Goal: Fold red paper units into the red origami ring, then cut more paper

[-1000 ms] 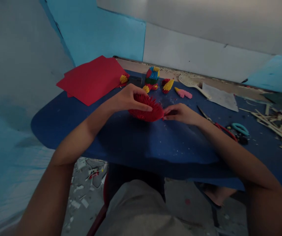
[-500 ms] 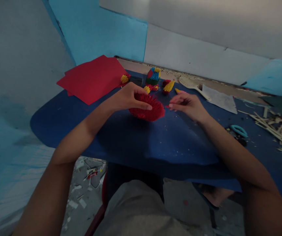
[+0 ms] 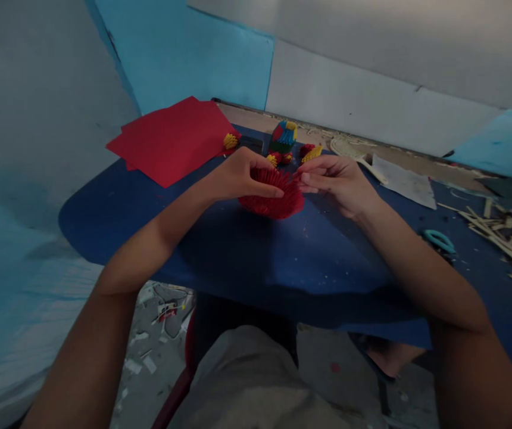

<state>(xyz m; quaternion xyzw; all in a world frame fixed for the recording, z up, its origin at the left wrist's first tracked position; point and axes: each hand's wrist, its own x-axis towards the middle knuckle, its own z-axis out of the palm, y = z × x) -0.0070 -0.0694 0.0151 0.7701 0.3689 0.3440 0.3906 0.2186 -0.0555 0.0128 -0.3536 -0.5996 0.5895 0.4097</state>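
Observation:
My left hand (image 3: 247, 176) is closed on a round, spiky red bowl of folded paper pieces (image 3: 274, 205), with the thumb inside its rim and the fingers hidden behind. The bowl is tilted just over the blue table. At its right rim, my right hand (image 3: 336, 182) pinches a small red folded paper piece (image 3: 297, 177), mostly covered by the fingertips. Whether the piece is fitted among the points I cannot tell. Behind the hands stands a multicoloured folded-paper figure (image 3: 283, 137). Beside it lies a red and yellow paper part (image 3: 312, 152).
Red paper sheets (image 3: 171, 140) lie at the back left of the blue table (image 3: 233, 262). To the right are a white sheet (image 3: 403, 179), a pale paddle-shaped thing (image 3: 374, 170), a teal ring-shaped handle (image 3: 439, 241) and a heap of thin sticks (image 3: 501, 238). A foot (image 3: 394, 360) shows underneath.
My right hand has moved left, bringing the small red paper piece from just off the bowl to its right rim. The left hand keeps its hold on the bowl.

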